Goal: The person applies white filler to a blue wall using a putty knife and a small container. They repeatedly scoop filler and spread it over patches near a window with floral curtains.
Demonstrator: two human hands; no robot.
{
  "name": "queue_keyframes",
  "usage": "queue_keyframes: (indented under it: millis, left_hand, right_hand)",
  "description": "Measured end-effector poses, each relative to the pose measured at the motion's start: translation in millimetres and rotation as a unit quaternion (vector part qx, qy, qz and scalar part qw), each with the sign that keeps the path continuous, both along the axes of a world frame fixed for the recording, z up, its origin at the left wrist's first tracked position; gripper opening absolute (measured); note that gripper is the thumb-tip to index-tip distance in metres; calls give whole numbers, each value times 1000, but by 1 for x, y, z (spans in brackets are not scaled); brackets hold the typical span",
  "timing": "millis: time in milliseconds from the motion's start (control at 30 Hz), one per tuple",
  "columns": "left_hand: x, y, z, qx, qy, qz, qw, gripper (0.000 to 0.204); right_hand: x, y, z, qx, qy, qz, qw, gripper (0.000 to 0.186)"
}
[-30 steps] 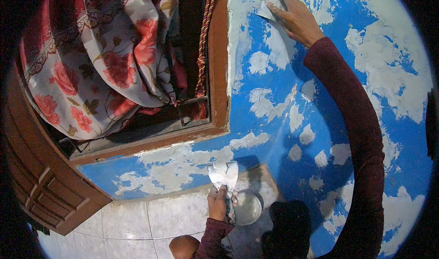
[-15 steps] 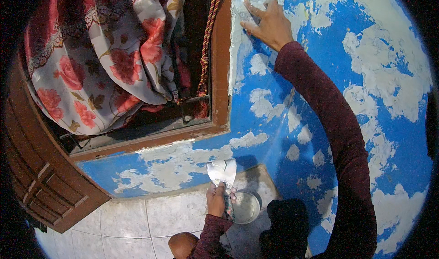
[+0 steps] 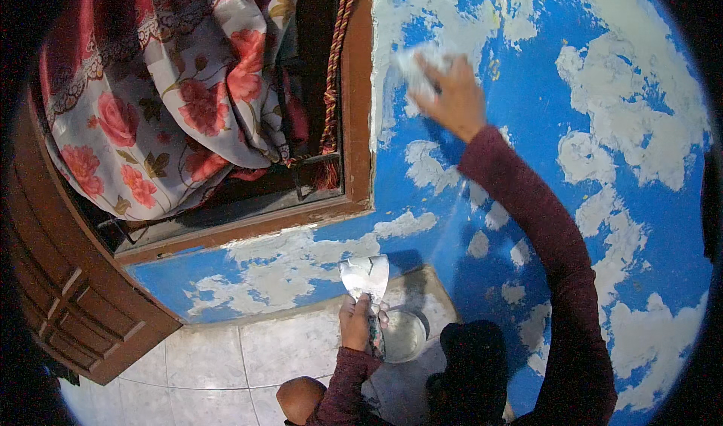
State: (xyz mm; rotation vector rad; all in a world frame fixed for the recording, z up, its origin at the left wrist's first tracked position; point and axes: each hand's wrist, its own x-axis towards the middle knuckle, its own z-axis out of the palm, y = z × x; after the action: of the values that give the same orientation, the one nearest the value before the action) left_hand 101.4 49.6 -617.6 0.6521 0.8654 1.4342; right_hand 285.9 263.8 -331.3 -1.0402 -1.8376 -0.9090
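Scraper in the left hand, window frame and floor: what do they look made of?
Scraper in the left hand: broad end probably thin, smooth metal, judging by its bright gleam; gripped end unclear.
Window frame: likely wood with a brown coat; squared edges suggest it, but grain isn't clear.
Floor: seemingly glazed ceramic tile, given joint lines and soft shine.

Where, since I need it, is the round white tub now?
The white tub shows low in the head view near centre, just right of the left hand holding a putty knife, against floor tiles.

Curtain (image 3: 162,102) left of cord (image 3: 330,101) (scraper (image 3: 364,277) below both).
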Motion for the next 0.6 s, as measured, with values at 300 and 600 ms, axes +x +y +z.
queue_keyframes:
  millis: [300, 600]
  left_hand:
    - [0, 0, -4, -12, -15, 1, 1000, 20]
    - [-3, -8, 10, -24, 15, -9, 1000, 19]
  right_hand:
    - [-30, 19, 48, 67, 7, -76, 995, 58]
    - [-30, 8, -16, 52, -31, -8, 998, 57]
